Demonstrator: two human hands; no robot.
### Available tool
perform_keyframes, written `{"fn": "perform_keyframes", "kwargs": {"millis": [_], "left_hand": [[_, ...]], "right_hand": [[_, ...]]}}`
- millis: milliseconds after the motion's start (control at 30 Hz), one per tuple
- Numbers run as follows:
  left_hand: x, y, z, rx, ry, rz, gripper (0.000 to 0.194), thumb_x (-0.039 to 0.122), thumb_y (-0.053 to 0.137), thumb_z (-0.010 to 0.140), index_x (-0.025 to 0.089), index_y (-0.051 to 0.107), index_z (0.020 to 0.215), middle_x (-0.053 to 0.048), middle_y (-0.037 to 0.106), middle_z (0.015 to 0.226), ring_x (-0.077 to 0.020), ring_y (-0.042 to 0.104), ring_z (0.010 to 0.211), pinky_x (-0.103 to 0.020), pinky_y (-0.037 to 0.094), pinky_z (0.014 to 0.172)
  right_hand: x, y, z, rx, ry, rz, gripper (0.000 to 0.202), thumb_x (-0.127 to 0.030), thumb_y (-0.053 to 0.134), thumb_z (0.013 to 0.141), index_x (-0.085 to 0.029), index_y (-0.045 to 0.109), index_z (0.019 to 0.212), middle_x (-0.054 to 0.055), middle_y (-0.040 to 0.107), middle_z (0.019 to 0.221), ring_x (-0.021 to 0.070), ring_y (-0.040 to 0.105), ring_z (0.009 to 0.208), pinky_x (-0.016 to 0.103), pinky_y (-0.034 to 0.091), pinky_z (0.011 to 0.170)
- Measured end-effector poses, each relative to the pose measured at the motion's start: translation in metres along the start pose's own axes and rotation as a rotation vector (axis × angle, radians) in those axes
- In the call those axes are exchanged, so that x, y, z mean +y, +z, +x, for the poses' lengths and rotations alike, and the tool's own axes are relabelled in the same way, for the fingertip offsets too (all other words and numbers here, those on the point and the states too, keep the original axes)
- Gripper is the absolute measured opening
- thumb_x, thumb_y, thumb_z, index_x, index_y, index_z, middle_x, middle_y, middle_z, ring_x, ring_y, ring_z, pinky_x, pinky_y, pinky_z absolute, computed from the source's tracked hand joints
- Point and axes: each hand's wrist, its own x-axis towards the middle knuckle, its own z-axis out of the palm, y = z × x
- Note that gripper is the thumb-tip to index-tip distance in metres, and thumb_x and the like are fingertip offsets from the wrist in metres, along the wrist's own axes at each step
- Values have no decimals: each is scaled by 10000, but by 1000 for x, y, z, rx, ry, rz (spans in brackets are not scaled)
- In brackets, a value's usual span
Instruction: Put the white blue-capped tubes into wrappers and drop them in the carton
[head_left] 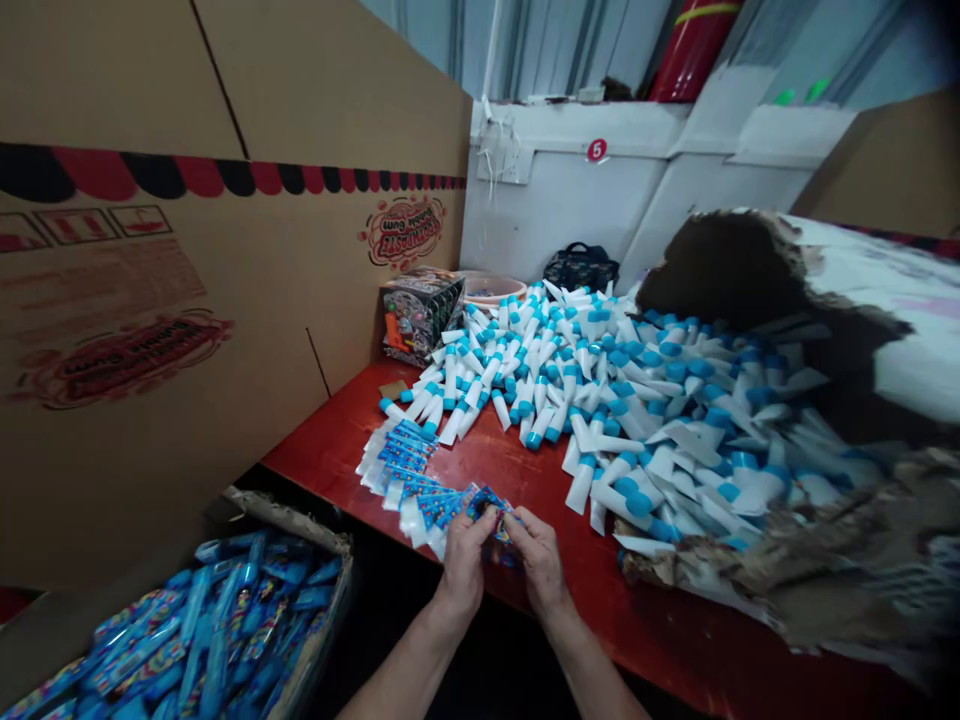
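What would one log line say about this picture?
left hand: holds sticker | right hand: holds same sticker | white tubes: heaped on red table

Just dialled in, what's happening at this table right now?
A person's left hand and right hand together pinch a small blue printed packet at the near edge of the red table. A fanned row of similar packets lies just left of it. Behind sits a big heap of white tubes with blue caps. A cardboard box of blue wrapped items stands lower left.
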Motion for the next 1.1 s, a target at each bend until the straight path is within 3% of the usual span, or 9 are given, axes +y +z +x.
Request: {"fn": "perform_keyframes", "kwargs": {"millis": [200, 267, 333, 433, 600, 700, 833, 967, 1100], "left_hand": [[28, -16, 19, 203, 94, -160, 280, 369, 734, 681, 161, 547, 673, 63, 478, 482, -57, 394, 354, -184, 260, 349], [39, -24, 25, 248, 124, -202, 290, 371, 727, 686, 165, 526, 651, 65, 477, 457, -67, 410, 338, -193, 269, 346], [48, -33, 29, 262, 124, -248, 306, 387, 715, 698, 170, 511, 628, 69, 460, 419, -77, 412, 318, -213, 320, 368], [58, -46, 31, 248, 53, -337, 326, 413, 721, 686, 174, 509, 620, 67, 456, 392, -94, 428, 320, -253, 401, 423], [65, -65, 30, 293, 54, -376, 298, 364, 761, 643, 157, 555, 703, 47, 545, 475, -111, 509, 381, -239, 403, 407], [66, -70, 32, 316, 94, -382, 286, 324, 766, 636, 150, 572, 753, 47, 584, 542, -100, 516, 388, -229, 398, 397], [66, -67, 33, 321, 78, -410, 278, 341, 757, 646, 154, 568, 725, 43, 569, 507, -102, 501, 382, -234, 391, 400], [65, -63, 31, 266, 45, -399, 330, 412, 740, 656, 170, 519, 615, 54, 476, 397, -110, 460, 341, -261, 407, 429], [61, -58, 27, 252, 71, -352, 365, 442, 732, 655, 177, 492, 581, 60, 451, 380, -107, 445, 323, -269, 412, 440]], "right_hand": [[-9, 27, 48, -111, -88, -350, 484, -566, 470, 858, -181, 528, 572, -25, 486, 523, 123, 445, 513, 234, 330, 502], [-15, 36, 75, -14, -200, -557, 437, -499, 428, 900, -180, 546, 625, -22, 489, 585, 130, 468, 564, 235, 346, 545], [-19, 43, 105, 103, -309, -795, 313, -404, 423, 921, -178, 606, 806, 10, 549, 746, 154, 532, 698, 247, 384, 640], [-17, 49, 143, 201, -351, -1186, 248, -334, 450, 918, -186, 612, 1034, 70, 555, 925, 198, 551, 847, 280, 402, 728], [-2, 43, 163, 234, -344, -1507, 210, -240, 491, 879, -163, 614, 1030, 125, 547, 969, 246, 528, 878, 321, 391, 713], [2, 33, 158, 225, -358, -1515, 261, -97, 454, 835, -159, 604, 1039, 137, 555, 961, 262, 519, 915, 324, 384, 698], [3, 15, 146, 212, -377, -1316, 241, -36, 426, 779, -161, 596, 893, 123, 577, 949, 248, 525, 934, 321, 392, 745], [3, -2, 121, 224, -344, -1153, 166, -150, 407, 829, -176, 554, 901, 58, 598, 872, 206, 556, 810, 294, 423, 697], [-9, -5, 73, 211, -273, -572, 176, -345, 518, 811, -185, 533, 885, 17, 583, 803, 192, 561, 728, 280, 456, 642]]}}
